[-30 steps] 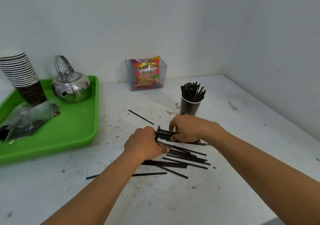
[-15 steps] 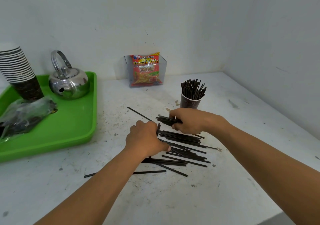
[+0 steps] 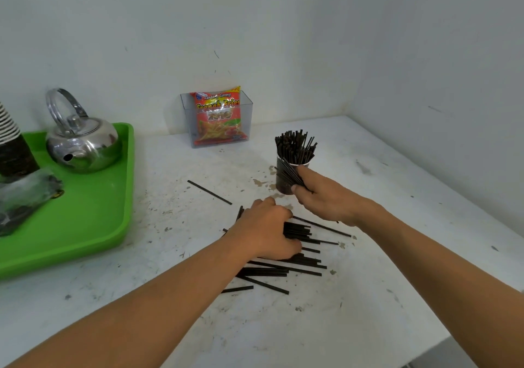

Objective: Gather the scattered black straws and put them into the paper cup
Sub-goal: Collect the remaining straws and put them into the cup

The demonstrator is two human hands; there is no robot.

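Note:
A dark paper cup (image 3: 281, 184) stands on the white table, packed with upright black straws (image 3: 295, 147). My right hand (image 3: 323, 197) grips a small bundle of black straws (image 3: 289, 173), tilted up against the front of the cup. My left hand (image 3: 268, 230) rests palm down on the pile of scattered black straws (image 3: 300, 262) in the middle of the table, fingers curled over some of them. One single straw (image 3: 209, 188) lies apart to the left of the pile.
A green tray (image 3: 93, 226) at the left carries a steel kettle (image 3: 82, 143), a stack of paper cups (image 3: 11, 146) and a plastic bag (image 3: 25, 194). A clear box with a snack packet (image 3: 217, 118) stands against the back wall.
My right hand has lifted its bundle of straws off the pile and carried it up to the cup. My left hand has stayed on the pile, shifting slightly right.

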